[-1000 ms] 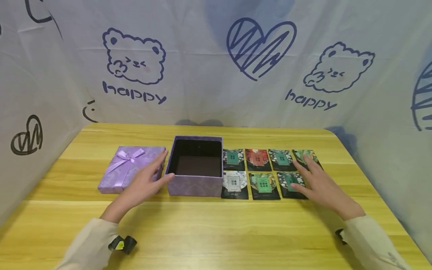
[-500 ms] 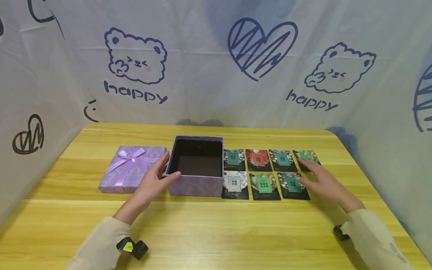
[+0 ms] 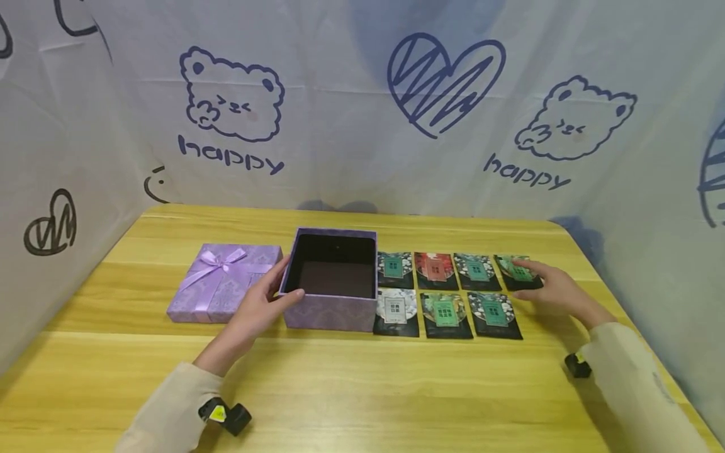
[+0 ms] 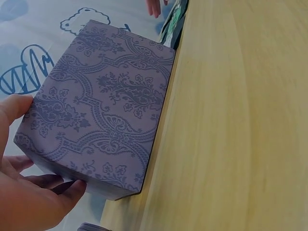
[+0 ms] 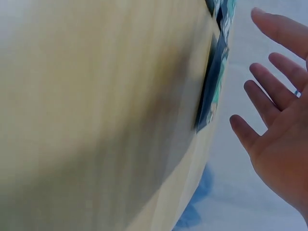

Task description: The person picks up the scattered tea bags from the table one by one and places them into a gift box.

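An open purple gift box [image 3: 331, 313] with a dark inside stands mid-table. My left hand [image 3: 256, 311] holds its left front corner, thumb at the front rim and fingers along the left wall. The left wrist view shows the patterned box wall [image 4: 103, 103] up close, with the fingertips against its side. To the right of the box lie two rows of flat tea sachets [image 3: 446, 313]. My right hand [image 3: 557, 292] is over the right end of the back row, nearest the green sachet [image 3: 515, 272]. In the right wrist view its fingers [image 5: 273, 89] are spread, with nothing in them.
The purple lid [image 3: 218, 286] with a ribbon bow lies left of the box, close to the left hand. A wood-grain table [image 3: 385, 390] carries everything. A white printed curtain [image 3: 334, 126] hangs behind and along both sides.
My left hand has moved right, from between lid and box onto the box's corner. The right hand has shifted right, toward the end sachet of the back row.
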Demonstrator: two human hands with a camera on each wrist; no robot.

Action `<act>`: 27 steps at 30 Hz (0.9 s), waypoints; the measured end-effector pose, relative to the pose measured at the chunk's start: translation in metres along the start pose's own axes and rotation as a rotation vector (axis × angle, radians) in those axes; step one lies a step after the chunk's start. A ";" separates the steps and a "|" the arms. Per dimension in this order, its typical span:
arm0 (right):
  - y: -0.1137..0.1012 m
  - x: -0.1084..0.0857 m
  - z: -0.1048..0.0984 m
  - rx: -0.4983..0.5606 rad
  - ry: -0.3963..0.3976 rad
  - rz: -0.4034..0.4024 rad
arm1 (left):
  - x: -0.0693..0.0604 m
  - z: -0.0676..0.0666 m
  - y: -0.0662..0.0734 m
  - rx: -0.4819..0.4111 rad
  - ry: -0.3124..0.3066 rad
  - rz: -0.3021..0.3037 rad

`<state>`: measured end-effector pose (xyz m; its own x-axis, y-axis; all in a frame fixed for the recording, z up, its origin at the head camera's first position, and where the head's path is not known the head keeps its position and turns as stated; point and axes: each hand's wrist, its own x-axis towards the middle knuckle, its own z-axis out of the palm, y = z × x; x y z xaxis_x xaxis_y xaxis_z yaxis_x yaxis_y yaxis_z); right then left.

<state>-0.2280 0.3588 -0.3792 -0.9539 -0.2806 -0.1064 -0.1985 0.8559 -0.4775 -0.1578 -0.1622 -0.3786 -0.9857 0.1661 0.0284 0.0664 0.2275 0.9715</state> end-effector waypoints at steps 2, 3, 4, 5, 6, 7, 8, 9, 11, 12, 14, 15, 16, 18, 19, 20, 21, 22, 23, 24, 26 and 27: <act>0.004 0.006 -0.003 0.008 -0.017 0.003 | -0.001 0.000 -0.001 0.002 0.001 -0.007; 0.006 0.009 -0.004 0.008 -0.027 0.005 | -0.001 -0.001 -0.002 0.005 0.001 -0.011; 0.009 0.012 -0.005 0.006 -0.035 0.004 | -0.001 -0.001 -0.003 0.005 0.002 -0.013; 0.012 0.015 -0.007 0.004 -0.044 0.009 | -0.001 -0.001 -0.004 0.008 0.001 -0.014; 0.015 0.018 -0.008 0.004 -0.055 0.014 | -0.001 -0.001 -0.004 0.009 0.002 -0.017; 0.017 0.021 -0.010 0.008 -0.065 0.023 | -0.001 -0.001 -0.005 0.009 0.002 -0.018; 0.019 0.024 -0.012 0.006 -0.076 0.031 | -0.001 -0.001 -0.006 0.007 0.002 -0.018; 0.021 0.026 -0.013 0.012 -0.089 0.042 | -0.001 0.000 -0.007 0.005 0.001 -0.016; 0.025 0.030 -0.015 0.028 -0.115 0.065 | 0.000 0.000 -0.008 0.000 -0.002 -0.013; 0.026 0.032 -0.016 0.036 -0.127 0.072 | 0.000 0.000 -0.009 -0.004 -0.002 -0.012; 0.030 0.035 -0.019 0.049 -0.152 0.082 | 0.001 0.000 -0.010 -0.008 -0.005 -0.008; 0.031 0.036 -0.019 0.057 -0.166 0.084 | 0.001 0.000 -0.011 -0.011 -0.005 -0.007; 0.032 0.037 -0.020 0.057 -0.176 0.079 | 0.001 0.001 -0.011 -0.014 -0.004 -0.006; 0.034 0.039 -0.020 0.065 -0.196 0.072 | 0.001 0.001 -0.011 -0.020 -0.007 -0.006; 0.035 0.040 -0.020 0.070 -0.203 0.071 | 0.001 0.000 -0.011 -0.021 -0.009 -0.005; 0.035 0.041 -0.020 0.072 -0.208 0.068 | 0.001 0.000 -0.011 -0.024 -0.012 -0.004; 0.035 0.042 -0.020 0.076 -0.213 0.066 | 0.001 0.000 -0.011 -0.025 -0.016 0.000; 0.036 0.044 -0.021 0.077 -0.216 0.066 | 0.001 0.000 -0.011 -0.025 -0.018 0.002; 0.036 0.045 -0.020 0.079 -0.220 0.071 | 0.001 -0.001 -0.011 -0.026 -0.021 0.005; 0.037 0.046 -0.020 0.077 -0.223 0.075 | 0.001 -0.001 -0.011 -0.027 -0.021 0.005; 0.038 0.049 -0.020 0.074 -0.232 0.085 | 0.001 -0.001 -0.011 -0.025 -0.021 0.010; 0.038 0.051 -0.020 0.072 -0.237 0.092 | 0.001 -0.001 -0.011 -0.024 -0.021 0.011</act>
<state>-0.2886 0.3861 -0.3855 -0.8863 -0.3037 -0.3495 -0.0884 0.8519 -0.5162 -0.1596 -0.1660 -0.3892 -0.9815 0.1884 0.0349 0.0736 0.2024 0.9765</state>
